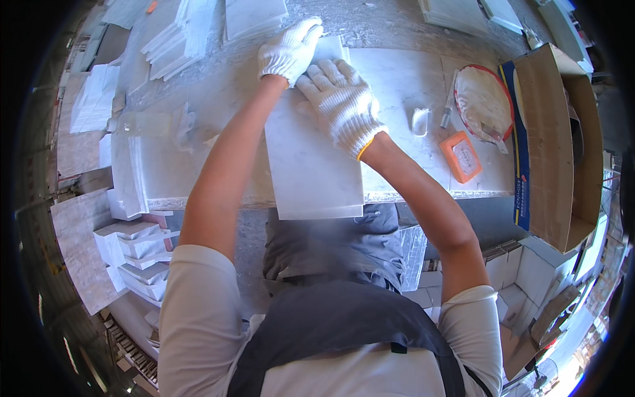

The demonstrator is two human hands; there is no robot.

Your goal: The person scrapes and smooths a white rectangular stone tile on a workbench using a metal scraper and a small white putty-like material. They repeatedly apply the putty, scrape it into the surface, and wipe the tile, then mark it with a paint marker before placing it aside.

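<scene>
Nearest, below the counter's near edge, pale stone tiles (135, 255) are stacked on the left and more white tiles (522, 271) on the right, within reach of the person's seat. A white marble slab (314, 172) lies on the counter (198, 178), its near end overhanging the edge toward the person, probably so that the end can be worked freely. Both hands wear white knit gloves and lie at the slab's far end. The right hand (340, 102) lies flat, fingers spread and palm down, pressing on the stone as if to steady it. The left hand (289, 49) is curled over the far edge, gripping it; whether it holds a small tool there cannot be told. To the right lie an orange sanding block (462, 155), a round abrasive disc (484, 100) and an open cardboard box (555, 145). Farther off, more tile stacks (192, 30) line the far side.
</scene>
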